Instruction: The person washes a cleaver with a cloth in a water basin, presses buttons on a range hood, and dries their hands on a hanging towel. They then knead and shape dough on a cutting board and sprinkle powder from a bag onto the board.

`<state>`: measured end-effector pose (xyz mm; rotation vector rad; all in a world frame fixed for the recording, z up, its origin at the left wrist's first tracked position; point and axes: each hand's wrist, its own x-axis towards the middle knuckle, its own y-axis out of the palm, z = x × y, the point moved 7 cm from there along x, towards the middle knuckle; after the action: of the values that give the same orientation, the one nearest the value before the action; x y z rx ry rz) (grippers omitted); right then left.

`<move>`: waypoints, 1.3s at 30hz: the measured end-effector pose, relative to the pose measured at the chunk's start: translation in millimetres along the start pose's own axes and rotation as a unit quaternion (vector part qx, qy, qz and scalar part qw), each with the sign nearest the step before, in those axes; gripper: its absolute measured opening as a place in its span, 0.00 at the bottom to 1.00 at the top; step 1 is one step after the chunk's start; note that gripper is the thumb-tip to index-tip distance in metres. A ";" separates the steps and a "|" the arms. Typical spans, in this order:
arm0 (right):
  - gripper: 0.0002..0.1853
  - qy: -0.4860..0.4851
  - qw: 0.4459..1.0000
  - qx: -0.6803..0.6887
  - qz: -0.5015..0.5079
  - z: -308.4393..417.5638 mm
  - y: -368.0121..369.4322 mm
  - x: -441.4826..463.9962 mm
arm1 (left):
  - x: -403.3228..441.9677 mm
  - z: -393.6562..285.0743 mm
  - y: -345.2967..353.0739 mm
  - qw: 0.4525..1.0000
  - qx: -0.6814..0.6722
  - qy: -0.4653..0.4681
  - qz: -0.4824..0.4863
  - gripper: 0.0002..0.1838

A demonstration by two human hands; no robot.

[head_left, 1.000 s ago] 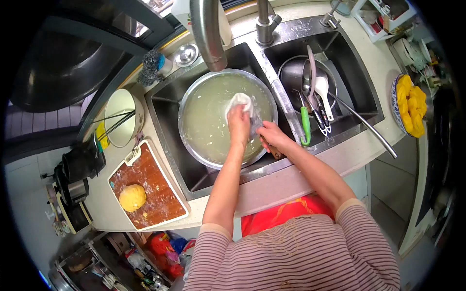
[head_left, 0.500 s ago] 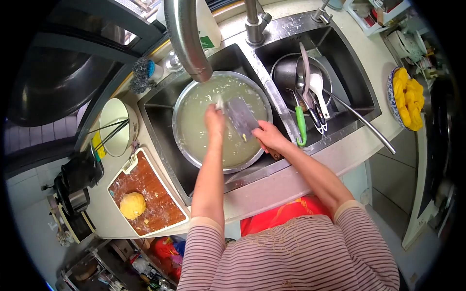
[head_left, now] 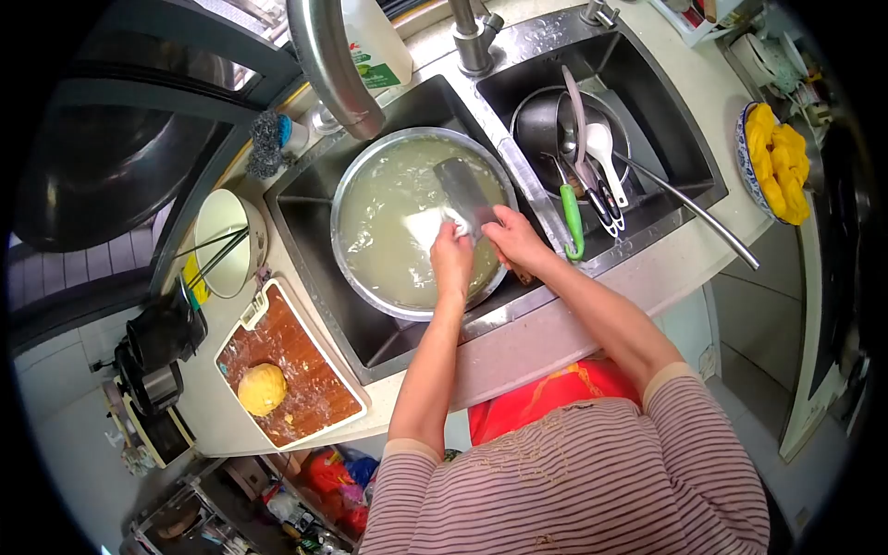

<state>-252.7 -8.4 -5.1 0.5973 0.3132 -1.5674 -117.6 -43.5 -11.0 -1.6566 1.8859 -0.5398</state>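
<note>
In the head view, the left hand point(head_left: 450, 262) closes its fingers on the white cloth point(head_left: 456, 220) near the rectangular grey metal blade point(head_left: 458, 188), gripped by the right hand's point(head_left: 518, 240) curled fingers over the round steel basin point(head_left: 398, 309), where wet slipping may cut.

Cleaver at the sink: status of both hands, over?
Right hand gripping cleaver over the basin. Left hand holding white cloth at the blade. Faucet near basin's far rim, away from both hands.
</note>
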 end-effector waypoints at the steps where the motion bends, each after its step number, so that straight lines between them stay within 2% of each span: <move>1: 0.11 -0.001 1.000 0.016 0.004 3.4 2.6 -2.6 | 1.8 4.3 -0.6 1.000 0.014 -0.024 0.008 0.12; 2: 0.11 -0.002 0.999 0.031 0.008 7.5 5.4 -3.8 | -0.2 10.3 3.8 0.996 0.039 -0.062 0.052 0.12; 3: 0.09 0.002 1.000 0.014 0.000 4.5 8.9 -4.2 | 0.3 12.1 5.3 0.996 0.018 -0.073 0.055 0.12; 6: 0.08 -0.064 0.997 -0.014 -0.033 12.9 7.8 -9.7 | -5.6 38.6 11.2 0.987 -0.059 -0.130 0.072 0.11; 8: 0.07 -0.085 0.994 -0.008 -0.067 19.9 -2.0 -5.9 | 1.8 60.6 2.6 0.969 -0.147 -0.187 0.065 0.09; 11: 0.05 -0.047 0.997 0.036 -0.059 11.4 -7.9 1.3 | -6.6 62.2 -16.8 0.932 -0.253 -0.260 -0.001 0.09; 16: 0.07 -0.018 0.997 0.070 -0.015 7.0 3.9 2.8 | -9.8 7.8 4.3 0.853 -0.421 -0.303 0.065 0.08; 20: 0.07 0.026 0.994 0.107 -0.004 7.8 7.9 -1.2 | -8.2 13.7 20.9 0.817 -0.488 -0.288 0.106 0.08; 23: 0.09 0.024 0.997 0.069 0.002 1.8 10.9 0.2 | -6.3 36.8 9.9 0.842 -0.433 -0.296 0.128 0.08; 24: 0.10 0.014 0.999 0.050 0.005 -1.5 11.2 2.6 | -2.1 60.0 3.0 0.854 -0.416 -0.296 0.096 0.11; 27: 0.13 0.024 0.997 -0.033 -0.069 -8.5 -3.8 6.5 | 1.6 88.5 -36.6 0.856 -0.421 -0.272 -0.126 0.18; 28: 0.14 0.021 0.997 -0.041 -0.066 -6.4 -5.0 4.9 | 0.2 81.7 -42.1 0.883 -0.384 -0.247 -0.106 0.26; 31: 0.16 0.017 0.998 -0.040 -0.046 0.1 0.2 1.4 | -7.6 82.3 -9.9 0.935 -0.267 -0.196 -0.129 0.28; 32: 0.15 0.022 0.999 -0.020 -0.038 -2.6 3.7 1.5 | -13.7 87.7 4.6 0.890 -0.349 -0.269 -0.119 0.28; 35: 0.17 0.067 0.997 0.022 -0.008 -5.5 6.3 0.6 | -11.1 65.0 18.1 0.786 -0.542 -0.297 0.028 0.24; 38: 0.19 0.088 0.996 0.029 -0.007 -10.7 5.2 0.9 | -20.1 0.4 -17.6 0.883 -0.429 -0.186 -0.041 0.20; 39: 0.20 0.089 0.995 0.038 -0.010 -13.7 6.1 2.1 | -22.6 -11.6 -15.8 0.927 -0.351 -0.134 -0.012 0.20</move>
<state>-244.2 -3.4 -16.5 0.7976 0.3958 -1.5543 -111.5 -24.4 11.2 -2.0500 1.9636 0.4049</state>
